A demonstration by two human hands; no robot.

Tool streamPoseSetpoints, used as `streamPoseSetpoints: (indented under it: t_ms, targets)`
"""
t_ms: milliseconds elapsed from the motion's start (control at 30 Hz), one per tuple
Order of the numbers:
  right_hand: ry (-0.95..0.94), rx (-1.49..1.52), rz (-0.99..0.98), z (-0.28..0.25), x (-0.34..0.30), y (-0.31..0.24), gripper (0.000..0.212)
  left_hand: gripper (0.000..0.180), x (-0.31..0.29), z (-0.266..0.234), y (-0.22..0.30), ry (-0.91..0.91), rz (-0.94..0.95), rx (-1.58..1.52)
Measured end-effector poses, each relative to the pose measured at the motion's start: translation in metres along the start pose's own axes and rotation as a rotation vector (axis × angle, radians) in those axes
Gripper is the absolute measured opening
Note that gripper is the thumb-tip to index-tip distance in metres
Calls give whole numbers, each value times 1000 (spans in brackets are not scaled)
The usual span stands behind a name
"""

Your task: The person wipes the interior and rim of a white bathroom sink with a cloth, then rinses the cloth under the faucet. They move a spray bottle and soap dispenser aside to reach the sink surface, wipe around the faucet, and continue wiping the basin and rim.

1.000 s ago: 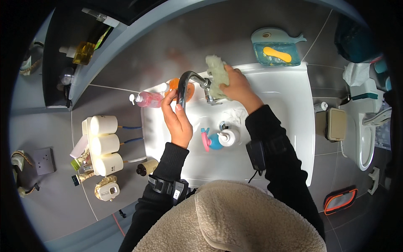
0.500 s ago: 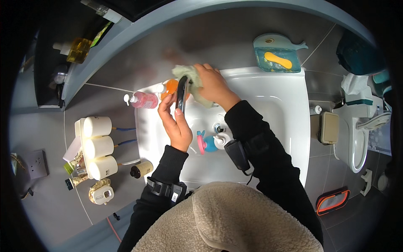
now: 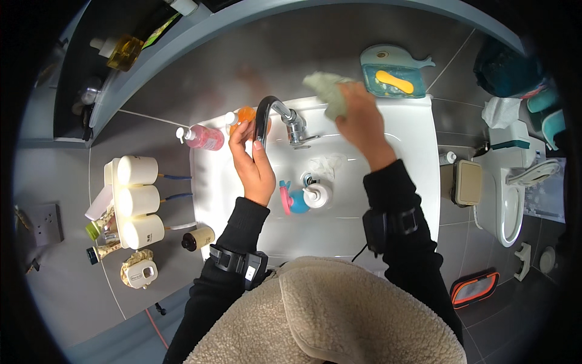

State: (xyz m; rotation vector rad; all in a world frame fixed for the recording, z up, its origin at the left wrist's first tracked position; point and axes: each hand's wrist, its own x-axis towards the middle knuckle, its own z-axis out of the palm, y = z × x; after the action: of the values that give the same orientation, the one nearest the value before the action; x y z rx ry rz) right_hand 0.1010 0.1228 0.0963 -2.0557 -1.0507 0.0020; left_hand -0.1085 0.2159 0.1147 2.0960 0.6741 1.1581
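Note:
My left hand [image 3: 257, 176] is closed round the outlet end of the curved black-and-chrome faucet [image 3: 293, 123]. Over the back right of the white sink [image 3: 407, 151], my right hand [image 3: 365, 127] grips a pale green cloth [image 3: 327, 90], slightly smeared by motion. An orange bottle [image 3: 245, 114] with a white cap stands behind my left fingers, partly hidden. To its left, on the sink's back corner, is a pink pump bottle [image 3: 206, 138]. In the basin, by the drain, are a white pump bottle [image 3: 317, 196] and a blue bottle with a pink trigger [image 3: 296, 201].
At the back right lies a teal whale-shaped soap dish [image 3: 394, 71] with a yellow object [image 3: 394, 82] on it. Left of the sink are white cups [image 3: 140, 201] with toothbrushes and a dark-capped bottle [image 3: 198, 238]. A toilet [image 3: 511, 209] and bin [image 3: 468, 183] stand at right.
My right hand has moved right with the cloth, off the faucet, leaving the faucet's base and lever in sight. My left hand keeps its hold on the spout.

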Motion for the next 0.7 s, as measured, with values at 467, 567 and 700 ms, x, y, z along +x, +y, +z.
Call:
streamPoseSetpoints:
  t_ms: [467,567,700]
  targets:
    - [-280,-105,-102,59,-70,-30,46,38,2,-3,-1,-25,27,-21]
    - [-203,55,-3,66,-80,-22,49,39,2,-2,-1,-21,19,-30]
    - [31,438,227,67,-84,1,42,39,3,-3,-1,-22,20,-13]
